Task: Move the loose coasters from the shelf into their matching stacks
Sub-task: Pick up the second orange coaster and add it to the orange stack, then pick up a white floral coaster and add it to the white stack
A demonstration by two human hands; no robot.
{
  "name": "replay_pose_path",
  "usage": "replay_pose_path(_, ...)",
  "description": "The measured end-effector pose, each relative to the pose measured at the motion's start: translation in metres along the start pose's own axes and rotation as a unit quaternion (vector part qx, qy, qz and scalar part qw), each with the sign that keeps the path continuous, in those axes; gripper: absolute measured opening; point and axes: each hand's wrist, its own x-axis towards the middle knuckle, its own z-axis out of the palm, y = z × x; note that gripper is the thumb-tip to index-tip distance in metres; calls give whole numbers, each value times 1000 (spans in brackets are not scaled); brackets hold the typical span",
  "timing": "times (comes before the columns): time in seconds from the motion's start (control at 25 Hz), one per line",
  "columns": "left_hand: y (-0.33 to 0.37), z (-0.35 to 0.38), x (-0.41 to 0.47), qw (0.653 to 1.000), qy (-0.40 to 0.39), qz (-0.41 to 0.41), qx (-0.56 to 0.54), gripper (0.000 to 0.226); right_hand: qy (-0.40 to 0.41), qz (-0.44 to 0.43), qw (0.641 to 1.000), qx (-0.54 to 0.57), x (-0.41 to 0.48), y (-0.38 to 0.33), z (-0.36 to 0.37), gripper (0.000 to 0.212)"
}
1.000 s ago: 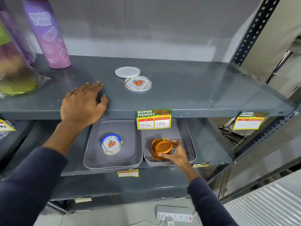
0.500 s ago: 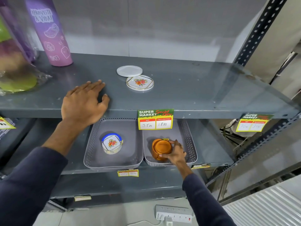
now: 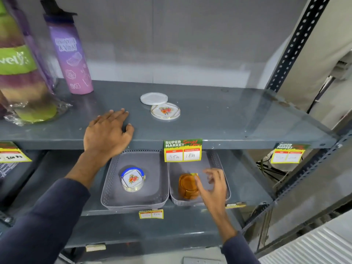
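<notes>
Two loose coasters lie on the upper shelf (image 3: 219, 119): a plain white one (image 3: 154, 98) and, just in front of it, a clear floral one (image 3: 165, 111). Below, the left grey tray (image 3: 112, 195) holds a floral coaster stack (image 3: 132, 180) with a blue rim behind it. An orange coaster stack (image 3: 187, 186) stands in the right grey tray (image 3: 216, 159). My left hand (image 3: 107, 133) rests flat on the upper shelf's front edge. My right hand (image 3: 212, 185) hovers just right of the orange stack, fingers apart, holding nothing.
A purple bottle (image 3: 69, 54) and a wrapped green-and-purple item (image 3: 21, 77) stand at the upper shelf's left. Yellow price tags (image 3: 182, 150) hang from the shelf edges. A perforated steel upright (image 3: 291, 44) bounds the rack on the right.
My right hand let go of the orange stack and drew back to the right with fingers spread. The view shifted slightly; my left hand stayed in place.
</notes>
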Motion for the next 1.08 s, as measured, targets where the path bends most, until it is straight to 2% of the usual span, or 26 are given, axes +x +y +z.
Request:
replay_pose_path(0.12, 1, -1, 2, 1000, -10, 6, 16, 55, 126, -214, 966, 73, 14, -58, -23, 27)
replay_pose_path(0.2, 1, -3, 3, 1000, -18, 5, 17, 53, 156, -276, 943, 100, 44, -108, -29, 29)
replay_pose_path(0.32, 1, -4, 1, 1000, -19, 2, 17, 52, 130, -228, 958, 116, 94, -174, -19, 39)
replay_pose_path(0.4, 2, -5, 0, 1000, -15, -3, 16, 53, 56, -174, 980, 83, 124, -199, -4, 57)
replay_pose_path(0.52, 2, -6, 2, 1000, -14, -6, 17, 55, -88, -90, 991, -43, 156, -205, 23, 91)
replay_pose_path(0.64, 1, -5, 2, 1000, -12, -9, 18, 56, -179, -10, 972, -151, 169, -197, 43, 112)
replay_pose_path(0.88, 2, -4, 2, 1000, -7, -14, 13, 57, -171, -10, 974, -149, 176, -186, 52, 101)
replay_pose_path(1.08, 1, -3, 2, 1000, -5, -18, 9, 57, -165, -27, 970, -179, 176, -181, 54, 102)
